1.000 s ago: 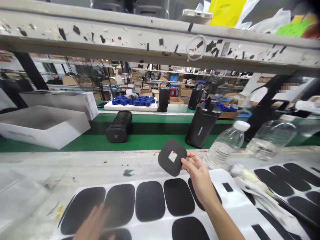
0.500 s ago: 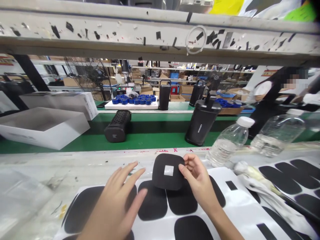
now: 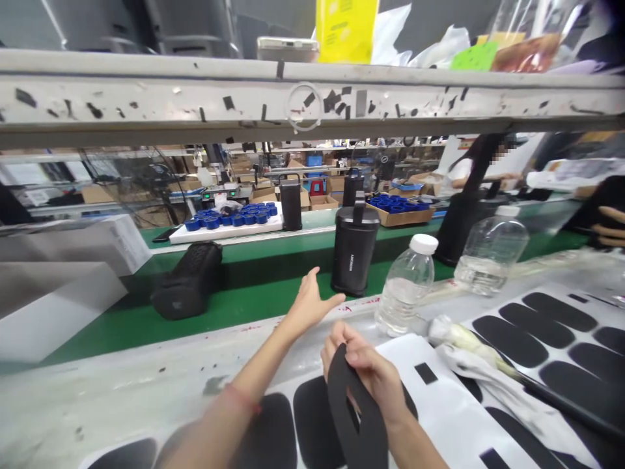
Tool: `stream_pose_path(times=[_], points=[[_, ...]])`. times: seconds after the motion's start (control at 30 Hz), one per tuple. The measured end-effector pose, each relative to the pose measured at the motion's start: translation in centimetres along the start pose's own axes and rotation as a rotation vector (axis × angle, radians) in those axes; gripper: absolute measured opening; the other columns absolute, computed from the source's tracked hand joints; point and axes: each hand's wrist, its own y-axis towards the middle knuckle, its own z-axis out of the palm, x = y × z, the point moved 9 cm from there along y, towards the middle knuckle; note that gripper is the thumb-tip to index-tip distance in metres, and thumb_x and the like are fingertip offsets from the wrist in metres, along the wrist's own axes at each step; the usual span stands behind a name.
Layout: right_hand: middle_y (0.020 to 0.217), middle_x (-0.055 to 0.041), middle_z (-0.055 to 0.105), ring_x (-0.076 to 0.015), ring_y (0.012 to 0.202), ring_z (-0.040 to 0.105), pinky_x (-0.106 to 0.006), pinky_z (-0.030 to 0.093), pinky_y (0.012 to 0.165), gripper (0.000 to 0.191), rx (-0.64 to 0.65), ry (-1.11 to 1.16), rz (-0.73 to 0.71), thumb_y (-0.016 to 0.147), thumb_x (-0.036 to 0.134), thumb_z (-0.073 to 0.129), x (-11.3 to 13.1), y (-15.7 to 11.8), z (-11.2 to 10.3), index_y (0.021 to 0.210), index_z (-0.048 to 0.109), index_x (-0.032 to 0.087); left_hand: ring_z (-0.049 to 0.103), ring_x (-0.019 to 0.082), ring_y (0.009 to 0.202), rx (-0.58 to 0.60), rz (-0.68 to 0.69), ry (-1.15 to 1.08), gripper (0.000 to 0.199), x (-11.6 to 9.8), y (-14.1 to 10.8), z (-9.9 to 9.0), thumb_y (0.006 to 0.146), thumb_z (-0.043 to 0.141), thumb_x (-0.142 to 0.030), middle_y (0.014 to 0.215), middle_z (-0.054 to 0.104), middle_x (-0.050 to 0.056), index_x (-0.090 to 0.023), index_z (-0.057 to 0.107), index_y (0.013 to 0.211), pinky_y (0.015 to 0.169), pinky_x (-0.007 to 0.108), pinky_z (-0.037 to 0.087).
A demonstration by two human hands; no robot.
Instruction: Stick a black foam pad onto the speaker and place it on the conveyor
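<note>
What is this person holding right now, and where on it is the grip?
The right hand pinches a flat black pad at its top edge. The left hand is open, holding nothing, stretched toward the upright black speaker.

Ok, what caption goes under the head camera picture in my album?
Right hand grips a black pad; left hand reaches toward the upright speaker.

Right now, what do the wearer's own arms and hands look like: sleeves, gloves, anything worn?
Both are bare, with no gloves and no sleeves in view. The left hand has a thin reddish band around its wrist. The right hand shows no ring, watch or band.
</note>
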Motion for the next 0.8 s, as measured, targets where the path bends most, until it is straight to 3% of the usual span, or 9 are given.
stream_pose_path(times=[0.1,0.2,0.27,0.33,0.53,0.67,0.8], points=[[0.055,0.0061,0.036,-0.0082,0.04,0.027,-0.018,0.027,0.038,0.012,-0.023,0.084,-0.034,0.068,0.028,0.064,0.2,0.6,-1.1,0.071,0.055,0.021,0.033,0.037,0.139,-0.121,-0.044,-0.006,0.079,-1.2,3.4,3.2,0.087,0.063,-0.047,0.151,0.032,0.019,-0.016,0.023,0.148,0.113,0.061,0.029],[0.052,0.0069,0.031,-0.0085,0.039,0.024,-0.018,0.026,0.036,0.011,-0.041,0.124,-0.07,0.068,0.029,0.061,0.5,0.7,-1.9,0.07,0.055,0.021,0.026,0.041,0.141,-0.232,-0.035,-0.032,0.101,-2.2,5.5,5.7,0.077,0.073,-0.052,0.153,0.025,0.02,-0.018,0.012,0.151,0.115,0.063,0.022],[0.052,0.007,0.03,-0.0088,0.039,0.023,-0.018,0.024,0.035,0.011,-0.043,0.135,-0.074,0.068,0.03,0.061,0.5,0.7,-2.2,0.07,0.054,0.022,0.025,0.043,0.14,-0.313,-0.037,-0.061,0.112,-2.3,6.2,6.6,0.07,0.078,-0.051,0.153,0.023,0.021,-0.019,0.007,0.151,0.115,0.065,0.02],[0.052,0.0064,0.032,-0.0095,0.041,0.024,-0.018,0.026,0.037,0.011,-0.048,0.136,-0.068,0.067,0.029,0.061,0.3,0.7,-2.5,0.071,0.053,0.022,0.029,0.042,0.137,-0.395,-0.036,-0.1,0.109,-2.2,6.5,6.7,0.071,0.079,-0.046,0.151,0.026,0.02,-0.019,0.008,0.151,0.113,0.064,0.024],[0.053,0.0044,0.039,-0.0099,0.042,0.025,-0.019,0.026,0.038,0.011,-0.005,0.107,-0.066,0.067,0.027,0.062,0.4,0.8,-2.4,0.071,0.054,0.02,0.035,0.036,0.134,-0.505,0.025,-0.263,0.078,-1.4,5.6,3.8,0.079,0.074,-0.031,0.146,0.034,0.014,-0.02,0.03,0.143,0.111,0.059,0.032],[0.054,0.0058,0.031,-0.0109,0.046,0.025,-0.019,0.028,0.042,0.012,0.023,0.096,-0.131,0.07,0.028,0.064,2.9,0.2,-1.3,0.072,0.055,0.021,0.054,0.029,0.117,-0.48,-0.111,-0.502,0.057,0.0,3.6,0.8,0.083,0.072,-0.03,0.131,0.052,0.011,-0.017,0.046,0.132,0.102,0.053,0.044],[0.058,0.0047,0.033,-0.0124,0.051,0.029,-0.022,0.032,0.049,0.013,0.058,0.051,-0.223,0.073,0.027,0.069,6.7,-1.6,0.4,0.076,0.058,0.021,0.066,0.02,0.093,-0.351,-0.304,-0.824,0.035,0.6,-0.5,-1.7,0.091,0.059,-0.041,0.107,0.066,0.008,-0.014,0.058,0.114,0.086,0.042,0.055]])
